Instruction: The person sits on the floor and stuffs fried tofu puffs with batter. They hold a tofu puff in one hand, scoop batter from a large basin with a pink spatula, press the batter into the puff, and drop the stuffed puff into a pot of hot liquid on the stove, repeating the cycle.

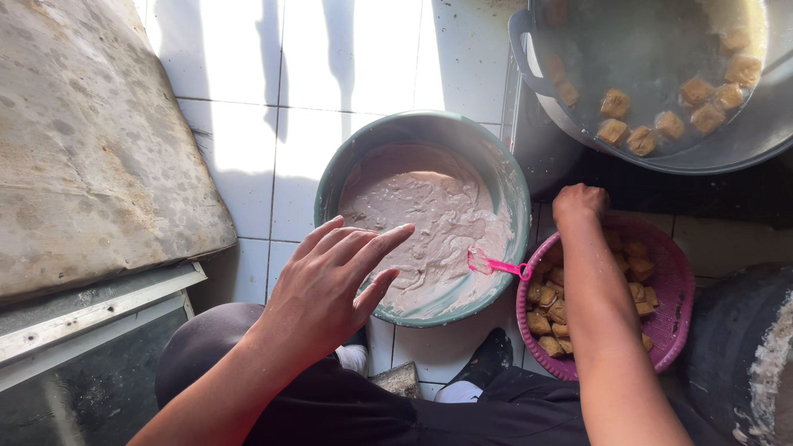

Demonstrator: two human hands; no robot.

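Hard sunlight from top, white floor tiles [248, 157] overexposed with striped shadows; lower corners dim; focus sharp, slight edge distortion.

left hand [330, 281]: open, fingers spread, palm down | right hand [580, 203]: fist closed, forearm extended

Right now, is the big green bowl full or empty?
Nearly full. The green bowl holds pale pinkish batter spread almost wall to wall, and a pink spoon lies in it at the right.

No packages, labels, signs or screens show anywhere in this view.
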